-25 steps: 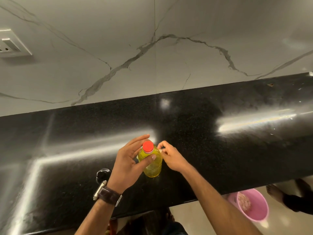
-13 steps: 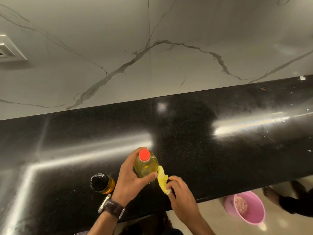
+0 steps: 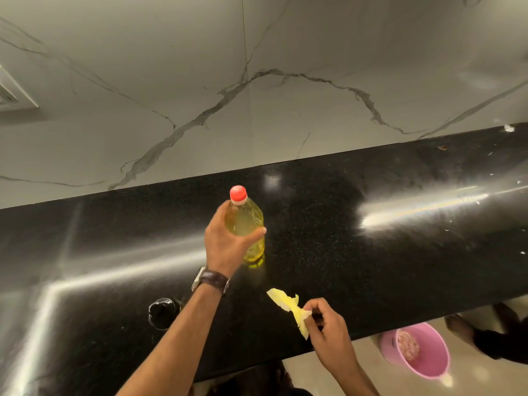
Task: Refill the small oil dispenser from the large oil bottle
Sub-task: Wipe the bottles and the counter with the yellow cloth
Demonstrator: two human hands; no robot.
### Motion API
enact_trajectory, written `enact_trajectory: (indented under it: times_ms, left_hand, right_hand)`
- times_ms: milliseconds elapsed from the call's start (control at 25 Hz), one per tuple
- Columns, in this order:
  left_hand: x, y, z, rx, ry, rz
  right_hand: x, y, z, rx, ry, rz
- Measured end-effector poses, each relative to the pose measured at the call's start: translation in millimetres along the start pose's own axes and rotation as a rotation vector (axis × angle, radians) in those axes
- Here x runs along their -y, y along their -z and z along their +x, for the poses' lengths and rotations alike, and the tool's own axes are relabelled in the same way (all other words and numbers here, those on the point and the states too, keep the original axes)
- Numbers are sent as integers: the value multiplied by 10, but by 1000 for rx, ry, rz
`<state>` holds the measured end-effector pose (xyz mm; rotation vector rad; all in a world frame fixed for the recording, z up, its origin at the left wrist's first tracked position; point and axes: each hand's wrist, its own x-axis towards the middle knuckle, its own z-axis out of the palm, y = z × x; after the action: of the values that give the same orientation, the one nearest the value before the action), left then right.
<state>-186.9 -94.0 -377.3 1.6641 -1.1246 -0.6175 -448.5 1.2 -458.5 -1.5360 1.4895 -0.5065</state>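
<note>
The large oil bottle [image 3: 246, 224], clear with yellow oil and a red cap, stands upright on the black counter [image 3: 371, 252]. My left hand [image 3: 225, 244] is wrapped around its middle. My right hand [image 3: 328, 332] sits near the counter's front edge and pinches a crumpled yellow label strip [image 3: 288, 307] that hangs free of the bottle. The small oil dispenser [image 3: 163, 312], dark-topped, stands at the lower left, partly hidden behind my left forearm.
A marble-patterned wall rises behind the counter, with a switch plate [image 3: 11, 95] at the far left. Below the front edge, a pink bucket [image 3: 423, 355] stands on the floor beside another person's feet [image 3: 463, 330]. Small white crumbs dot the counter's right end.
My right hand has pulled the yellow label off the bottle and drawn it back toward the counter's front edge. My left hand has kept its hold on the bottle.
</note>
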Motion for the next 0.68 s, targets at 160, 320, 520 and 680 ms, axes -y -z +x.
enact_trajectory:
  times_ms: [160,320,520,680]
  left_hand:
    - [148,-189,338,-62,58,46]
    - [254,-249,424,-76,61,29]
    - [298,-217,341,-54,137,27]
    - [297,-141,-208,-90,91,-32]
  right_hand:
    - [-9,46,-72,-61,-32,101]
    - [-14,143,-97,-143,-124,338]
    - [195,348,16,-356,-159,469]
    - [320,288,120,-316,140,113]
